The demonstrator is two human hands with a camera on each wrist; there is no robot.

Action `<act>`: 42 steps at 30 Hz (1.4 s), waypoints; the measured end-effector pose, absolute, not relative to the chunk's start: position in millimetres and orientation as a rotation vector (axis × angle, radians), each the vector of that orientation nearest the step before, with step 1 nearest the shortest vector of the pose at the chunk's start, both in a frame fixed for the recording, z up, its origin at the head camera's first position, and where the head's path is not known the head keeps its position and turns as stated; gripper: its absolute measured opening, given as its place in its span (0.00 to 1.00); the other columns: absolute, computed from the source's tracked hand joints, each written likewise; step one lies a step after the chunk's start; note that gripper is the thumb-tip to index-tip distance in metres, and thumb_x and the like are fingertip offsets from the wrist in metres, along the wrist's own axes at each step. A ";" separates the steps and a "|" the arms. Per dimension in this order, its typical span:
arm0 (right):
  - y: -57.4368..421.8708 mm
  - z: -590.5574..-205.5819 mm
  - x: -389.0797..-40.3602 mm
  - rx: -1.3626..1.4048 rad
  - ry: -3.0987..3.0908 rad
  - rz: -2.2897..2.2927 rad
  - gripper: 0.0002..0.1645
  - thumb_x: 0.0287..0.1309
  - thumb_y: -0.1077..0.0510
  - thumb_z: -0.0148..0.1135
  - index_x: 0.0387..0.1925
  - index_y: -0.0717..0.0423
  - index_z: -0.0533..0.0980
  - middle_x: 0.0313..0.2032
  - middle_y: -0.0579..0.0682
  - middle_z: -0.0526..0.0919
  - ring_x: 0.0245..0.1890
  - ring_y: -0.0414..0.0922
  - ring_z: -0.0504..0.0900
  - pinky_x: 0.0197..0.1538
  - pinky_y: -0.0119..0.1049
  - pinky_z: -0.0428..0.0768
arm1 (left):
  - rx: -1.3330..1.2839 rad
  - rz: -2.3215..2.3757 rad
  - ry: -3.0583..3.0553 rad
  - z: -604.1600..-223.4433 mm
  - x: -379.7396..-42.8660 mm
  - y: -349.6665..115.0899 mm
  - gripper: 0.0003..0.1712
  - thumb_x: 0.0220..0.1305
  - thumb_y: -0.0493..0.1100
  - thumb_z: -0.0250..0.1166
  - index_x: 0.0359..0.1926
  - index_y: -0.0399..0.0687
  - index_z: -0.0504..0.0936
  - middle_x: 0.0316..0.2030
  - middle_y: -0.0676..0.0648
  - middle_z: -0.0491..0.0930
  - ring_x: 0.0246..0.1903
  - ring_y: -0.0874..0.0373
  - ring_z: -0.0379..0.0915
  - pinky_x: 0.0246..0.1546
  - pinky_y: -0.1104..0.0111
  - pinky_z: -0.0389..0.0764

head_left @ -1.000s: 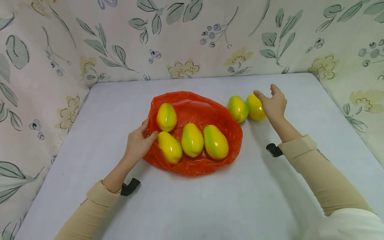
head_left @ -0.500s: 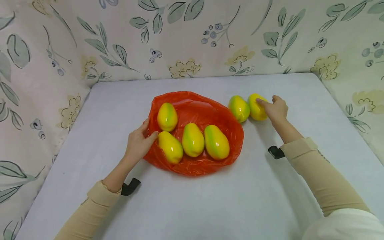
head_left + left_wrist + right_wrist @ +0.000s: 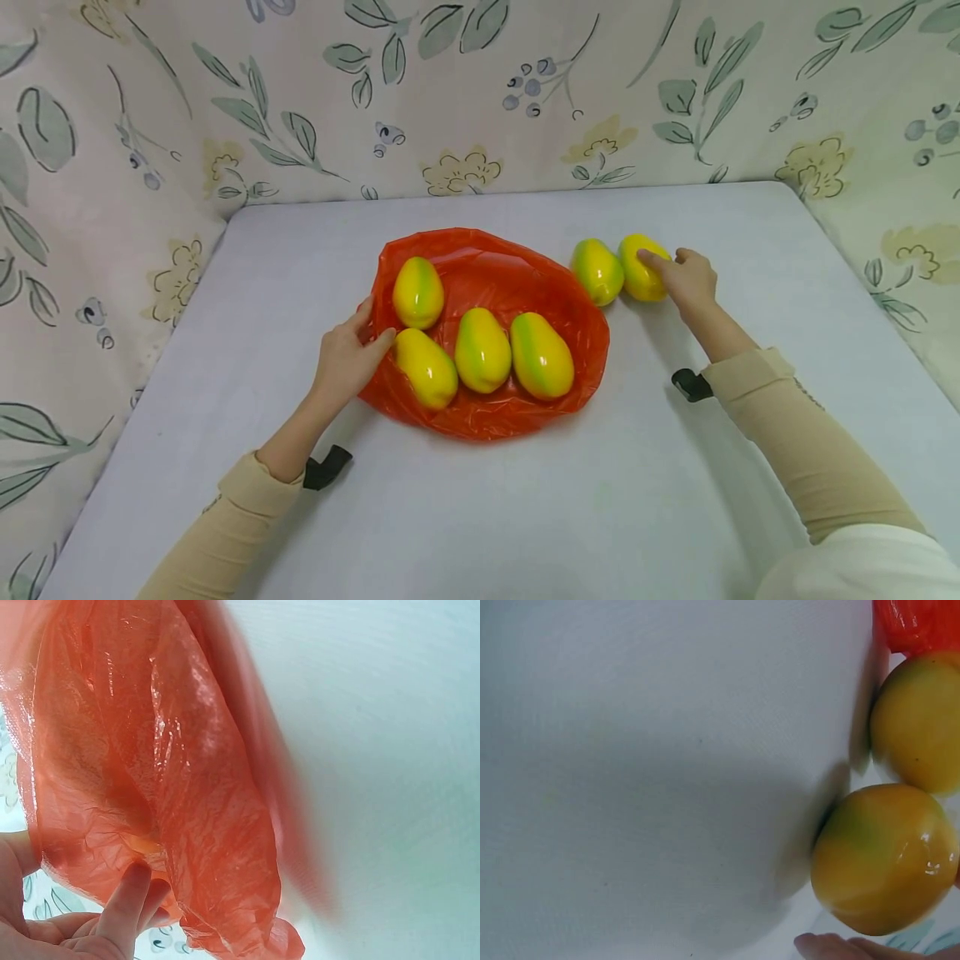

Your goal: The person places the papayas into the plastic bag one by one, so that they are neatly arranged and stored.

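Note:
An opened red plastic bag (image 3: 480,275) lies on the table with several glossy yellow-green mangoes (image 3: 482,350) inside. My left hand (image 3: 345,354) holds the bag's left rim; in the left wrist view its fingers (image 3: 124,904) lie against the crinkled outside. Right of the bag, two more mangoes sit side by side, the nearer-to-bag mango (image 3: 597,272) and the outer mango (image 3: 642,267). My right hand (image 3: 688,279) is around the outer one, thumb on its top and fingers along its right side. In the right wrist view those fingers (image 3: 855,949) show only at the bottom edge.
A white-covered table (image 3: 525,517) extends in front of the bag and to both sides. Floral-patterned cloth (image 3: 480,100) rises behind the table and at its sides. Black straps (image 3: 327,467) show at both wrists.
My right hand has come down from above the outer mango, and its thumb now rests on it. The left hand and the bag have stayed in place.

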State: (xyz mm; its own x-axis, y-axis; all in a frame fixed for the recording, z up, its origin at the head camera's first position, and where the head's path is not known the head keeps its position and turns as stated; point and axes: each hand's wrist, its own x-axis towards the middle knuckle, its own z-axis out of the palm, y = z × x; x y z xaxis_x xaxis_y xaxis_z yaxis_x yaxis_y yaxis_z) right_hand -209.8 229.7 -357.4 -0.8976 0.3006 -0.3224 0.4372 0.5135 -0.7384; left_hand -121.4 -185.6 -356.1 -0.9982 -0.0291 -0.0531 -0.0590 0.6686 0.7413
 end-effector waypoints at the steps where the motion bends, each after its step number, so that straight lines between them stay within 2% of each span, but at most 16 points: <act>1: 229.6 -357.8 -209.6 0.636 2.591 -1.335 0.53 0.67 0.35 0.46 0.73 0.69 0.43 0.73 0.67 0.47 0.72 0.62 0.49 0.70 0.55 0.54 | -0.076 1.262 2.837 -356.1 -121.4 -185.5 0.36 0.69 0.43 0.58 0.72 0.38 0.58 0.53 0.31 0.78 0.50 0.41 0.75 0.47 0.55 0.80; 7: 228.8 -360.1 -209.8 0.610 2.573 -1.347 0.52 0.67 0.34 0.45 0.73 0.69 0.46 0.72 0.68 0.49 0.70 0.63 0.53 0.69 0.55 0.56 | -0.090 1.255 2.835 -355.1 -120.9 -185.0 0.36 0.69 0.42 0.58 0.73 0.38 0.57 0.55 0.31 0.76 0.51 0.40 0.74 0.47 0.55 0.80; 12: 228.0 -360.4 -209.3 0.612 2.576 -1.345 0.52 0.67 0.34 0.45 0.73 0.70 0.47 0.72 0.69 0.52 0.68 0.63 0.56 0.69 0.55 0.57 | -0.094 1.249 2.831 -354.0 -120.6 -185.0 0.36 0.69 0.43 0.58 0.73 0.38 0.57 0.53 0.31 0.78 0.50 0.41 0.74 0.47 0.56 0.80; 15: 227.3 -359.6 -208.8 0.613 2.580 -1.349 0.51 0.67 0.34 0.45 0.73 0.69 0.49 0.71 0.69 0.53 0.68 0.63 0.56 0.69 0.55 0.58 | -0.093 1.243 2.833 -354.1 -120.4 -185.4 0.36 0.69 0.44 0.58 0.73 0.38 0.57 0.44 0.33 0.82 0.44 0.43 0.75 0.43 0.59 0.82; 19: 227.1 -359.0 -207.6 0.621 2.584 -1.366 0.51 0.66 0.34 0.46 0.72 0.69 0.50 0.71 0.68 0.54 0.68 0.63 0.56 0.69 0.55 0.58 | -0.085 1.243 2.840 -354.1 -119.8 -185.4 0.36 0.69 0.44 0.58 0.73 0.39 0.58 0.35 0.35 0.82 0.37 0.46 0.74 0.40 0.63 0.82; 21: 227.4 -359.4 -206.9 0.632 2.588 -1.374 0.51 0.66 0.34 0.46 0.72 0.69 0.50 0.71 0.68 0.54 0.69 0.62 0.56 0.69 0.54 0.58 | -0.082 1.245 2.839 -354.3 -119.7 -185.3 0.36 0.69 0.44 0.58 0.73 0.39 0.58 0.35 0.35 0.82 0.36 0.46 0.74 0.39 0.63 0.82; 25: 227.7 -360.1 -206.1 0.658 2.595 -1.396 0.51 0.66 0.34 0.46 0.73 0.68 0.50 0.71 0.67 0.54 0.69 0.62 0.57 0.69 0.53 0.58 | -0.077 1.248 2.832 -356.0 -120.5 -185.5 0.36 0.69 0.44 0.58 0.73 0.39 0.57 0.40 0.33 0.82 0.41 0.44 0.75 0.42 0.60 0.82; 28: 228.2 -359.2 -206.6 0.681 2.591 -1.420 0.51 0.66 0.34 0.46 0.73 0.68 0.49 0.72 0.66 0.53 0.69 0.61 0.57 0.69 0.52 0.57 | -0.074 1.249 2.829 -356.4 -120.7 -185.5 0.36 0.69 0.44 0.57 0.73 0.39 0.57 0.48 0.32 0.80 0.47 0.42 0.75 0.44 0.57 0.81; 32: 228.7 -355.5 -207.6 0.693 2.599 -1.458 0.52 0.65 0.33 0.47 0.73 0.66 0.49 0.72 0.65 0.54 0.69 0.60 0.58 0.69 0.50 0.58 | -0.079 1.249 2.829 -356.1 -120.8 -185.5 0.36 0.69 0.44 0.58 0.73 0.39 0.57 0.44 0.33 0.82 0.45 0.43 0.75 0.44 0.58 0.81; 36: 225.7 -348.9 -207.9 0.675 2.619 -1.486 0.52 0.64 0.33 0.48 0.73 0.66 0.51 0.71 0.64 0.56 0.67 0.59 0.60 0.69 0.49 0.60 | -0.088 1.235 2.829 -354.7 -120.5 -185.0 0.36 0.69 0.45 0.58 0.73 0.40 0.57 0.31 0.37 0.80 0.38 0.46 0.73 0.39 0.64 0.82; 42: 217.6 -339.1 -206.4 0.644 2.637 -1.534 0.51 0.65 0.33 0.49 0.73 0.65 0.52 0.70 0.63 0.59 0.65 0.57 0.62 0.69 0.48 0.61 | -0.099 1.236 2.826 -353.7 -120.3 -184.7 0.36 0.69 0.46 0.58 0.73 0.41 0.57 0.35 0.37 0.81 0.37 0.48 0.72 0.39 0.64 0.82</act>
